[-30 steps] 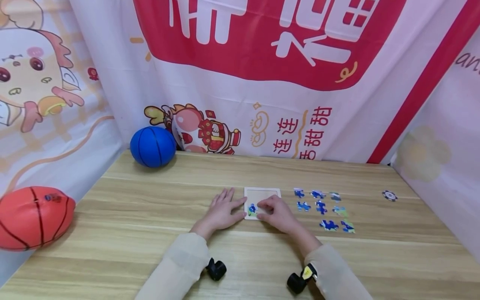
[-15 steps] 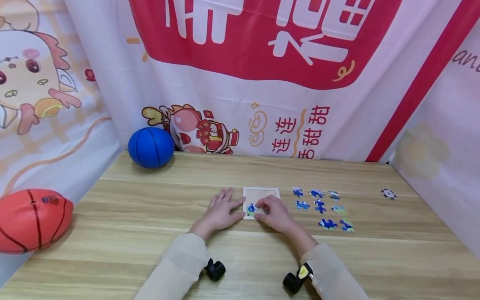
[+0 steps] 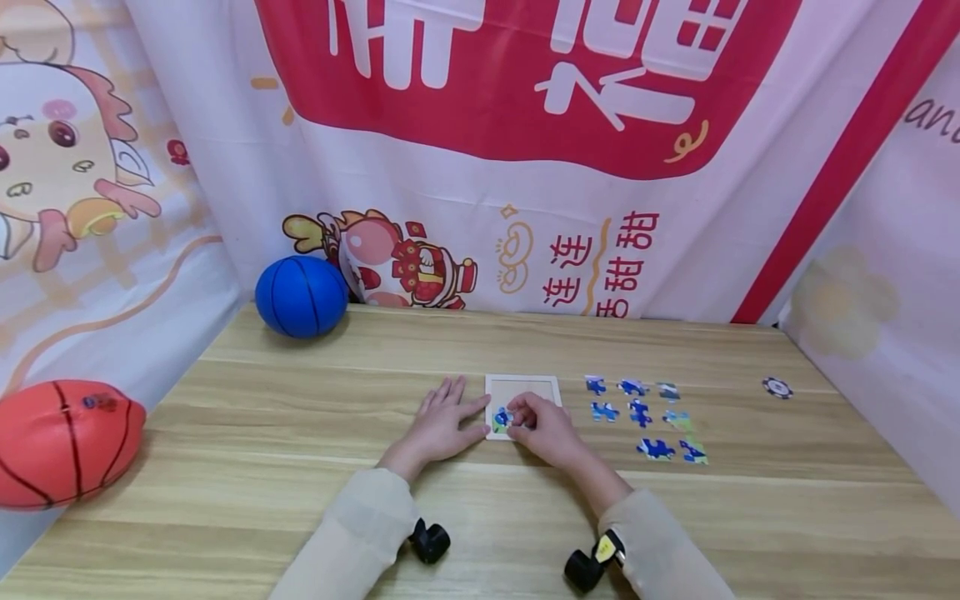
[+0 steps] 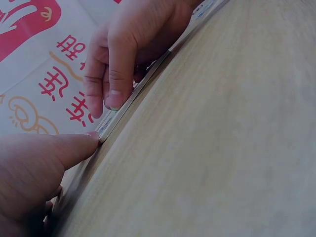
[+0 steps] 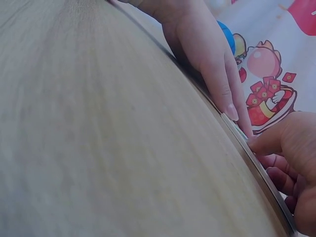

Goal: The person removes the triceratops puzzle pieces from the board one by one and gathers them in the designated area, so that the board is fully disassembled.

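Note:
A small white-rimmed puzzle frame (image 3: 523,378) lies on the table. One blue and green puzzle piece (image 3: 500,421) sits in its near left corner. My right hand (image 3: 551,429) reaches over the frame from the right, thumb and forefinger at that piece, seemingly pinching its edges; their contact is partly hidden. In the left wrist view the right hand (image 4: 140,37) points its thumb and fingers down at the frame. My left hand (image 3: 442,423) rests on the table with spread fingers, its thumb and forefinger touching the frame's left side. Several loose puzzle pieces (image 3: 640,412) lie right of the frame.
A round patterned chip (image 3: 777,387) lies at the far right of the wooden table (image 3: 300,492). A blue ball (image 3: 302,297) sits at the back left, and a dented red ball (image 3: 67,442) at the left edge. A printed cloth (image 3: 480,183) hangs behind.
Both hands stay at the frame, and the piece keeps its corner. The right fingertips have shifted only slightly. The head view has drifted a little, so the scene sits slightly further left.

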The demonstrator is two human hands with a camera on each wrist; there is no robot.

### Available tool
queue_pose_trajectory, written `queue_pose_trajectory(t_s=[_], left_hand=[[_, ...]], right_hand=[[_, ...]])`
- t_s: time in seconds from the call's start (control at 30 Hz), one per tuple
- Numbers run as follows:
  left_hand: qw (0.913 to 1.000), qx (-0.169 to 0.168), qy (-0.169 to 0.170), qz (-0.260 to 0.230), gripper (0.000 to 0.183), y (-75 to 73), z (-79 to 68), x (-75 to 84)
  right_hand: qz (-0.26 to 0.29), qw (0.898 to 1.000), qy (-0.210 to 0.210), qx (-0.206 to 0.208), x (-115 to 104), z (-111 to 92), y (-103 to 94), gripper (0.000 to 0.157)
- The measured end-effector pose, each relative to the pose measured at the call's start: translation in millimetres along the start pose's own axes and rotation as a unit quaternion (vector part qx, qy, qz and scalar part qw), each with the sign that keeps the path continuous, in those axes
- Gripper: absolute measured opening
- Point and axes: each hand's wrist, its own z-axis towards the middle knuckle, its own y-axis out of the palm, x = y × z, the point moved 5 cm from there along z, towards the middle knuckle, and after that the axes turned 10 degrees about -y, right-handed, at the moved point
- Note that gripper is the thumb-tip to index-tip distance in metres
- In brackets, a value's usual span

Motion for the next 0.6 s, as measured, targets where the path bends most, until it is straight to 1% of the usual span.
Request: queue_pose_trajectory(t_s=[0.17, 0.4, 0.6], left_hand=[[1.0, -0.001, 0.0, 0.001, 0.047, 0.0, 0.0, -0.2], [1.0, -0.004, -0.001, -0.001, 0.048, -0.2, 0.1, -0.2], [1.0, -0.004, 0.0, -0.002, 0.047, -0.3, -0.1, -0.1]], right_hand=[[-0.02, 1.0, -0.014, -0.005, -1.5, 0.4, 0.5, 0.03], [-0.043, 0.999, -0.018, -0.012, -3.0, 0.6, 0.0, 0.022], [-0.05, 0.999, -0.011, -0.006, -3.4, 0.5, -0.2, 0.021]])
